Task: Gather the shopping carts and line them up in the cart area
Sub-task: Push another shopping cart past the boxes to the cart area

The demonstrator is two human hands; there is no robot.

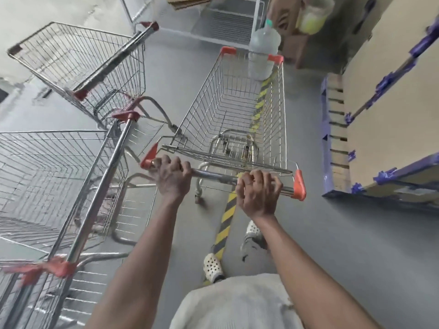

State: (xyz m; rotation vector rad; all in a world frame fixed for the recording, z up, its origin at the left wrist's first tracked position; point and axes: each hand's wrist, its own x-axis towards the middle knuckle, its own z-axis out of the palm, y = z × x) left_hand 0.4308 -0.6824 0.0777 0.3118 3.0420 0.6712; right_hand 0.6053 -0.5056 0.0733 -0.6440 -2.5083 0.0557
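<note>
Head camera, looking down: two white clogs point(212, 267) stand astride a yellow-and-black floor stripe point(225, 222). Just ahead, the left hand point(173, 176) and the right hand point(259, 193) are each curled tight round the steel handle point(213, 175) of the pushed cart point(204, 108), the left near its left end cap and the right near its right one. The cart is empty and stands on the stripe, nose pointing away from the person.

The step in hand looks like wheeling this cart to join the others. It would go best with both hands kept wide on the bar, so the nose can be turned by pushing one side more than the other. It should turn left early, since a big water jug point(263, 51) sits just past the front rim and a stack of cardboard boxes point(392, 115) crowds the right side.

To the left stand the near side cart point(47, 174) and, beyond it, the far side cart point(78, 60). They are angled differently and not nested, so they will probably need straightening too.

Count: three carts plainly seen; blurred wire at the bottom left may be a fourth, I cannot tell. Two hands, two clogs, one jug, one stripe.
</note>
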